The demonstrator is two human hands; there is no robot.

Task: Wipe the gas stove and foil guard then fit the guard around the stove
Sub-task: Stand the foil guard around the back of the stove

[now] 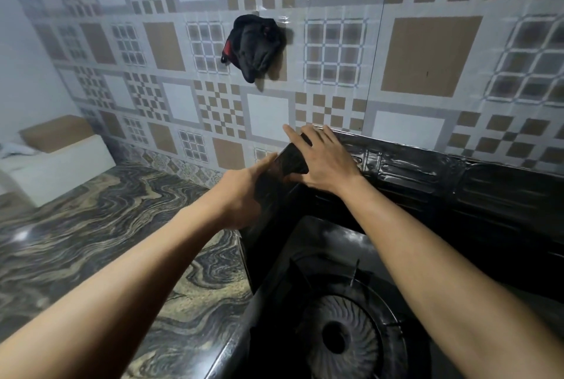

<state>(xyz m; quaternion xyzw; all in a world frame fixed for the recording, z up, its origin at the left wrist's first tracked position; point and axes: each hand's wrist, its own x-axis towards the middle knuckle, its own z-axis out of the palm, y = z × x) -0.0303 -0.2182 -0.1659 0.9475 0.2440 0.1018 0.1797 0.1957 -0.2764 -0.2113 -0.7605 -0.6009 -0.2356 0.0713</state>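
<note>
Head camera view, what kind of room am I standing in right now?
Most likely a home kitchen. A gas stove with a round burner sits on a marbled stone countertop, a dark embossed foil guard stands behind it, and the wall is covered in patterned tiles.

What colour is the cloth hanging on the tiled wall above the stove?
Black with red trim, seen in the head view: the crumpled cloth hangs from the wall.

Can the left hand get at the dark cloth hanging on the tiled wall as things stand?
Probably yes, once it lets go. The left hand is on the foil guard's corner, and the cloth hangs on the wall straight above it with nothing between.
</note>
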